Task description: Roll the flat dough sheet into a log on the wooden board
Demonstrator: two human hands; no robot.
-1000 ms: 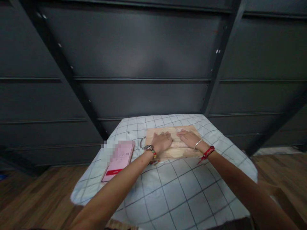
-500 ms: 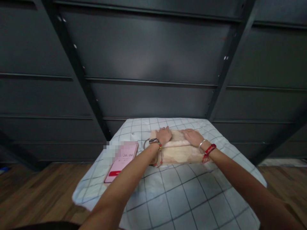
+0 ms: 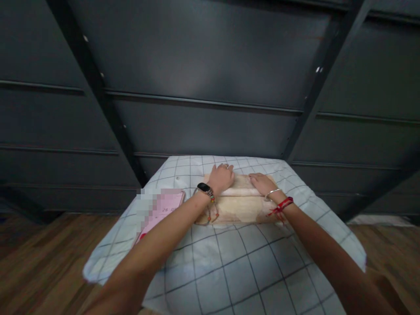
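Since a second earlier, the left hand (image 3: 222, 177) had slid up the frame until its fingers reached past the far edge of the beige cloth (image 3: 246, 210), and the right hand (image 3: 261, 183) had likewise shifted towards that edge. Both lay palm down near the centre of the frame, with part of the cloth showing between them. The left fingers were bent at the tips and the right ones stretched out nearly flat; whether either set pinched the cloth could not be told, since the undersides were hidden.

The cloth lay just below the middle of the frame, a crease running across it; its upper corners were partly covered by the hands. A thin dark loop (image 3: 196, 191) at its left end disappeared behind the watch (image 3: 204, 187). Beaded cords (image 3: 214, 215) hung from the left wrist across the cloth, while a silvery bangle (image 3: 272, 192) and a red bracelet (image 3: 285, 204) circled the right.

Left of centre, a pink phone (image 3: 166, 203) rested on the grid-covered surface (image 3: 229, 262), its upper left masked by pixels and its lower end behind the left forearm, so its digits showed only in part. Both forearms were cut off by the bottom edge. At lower right, a brown shape (image 3: 390, 288) was too blurred to identify.
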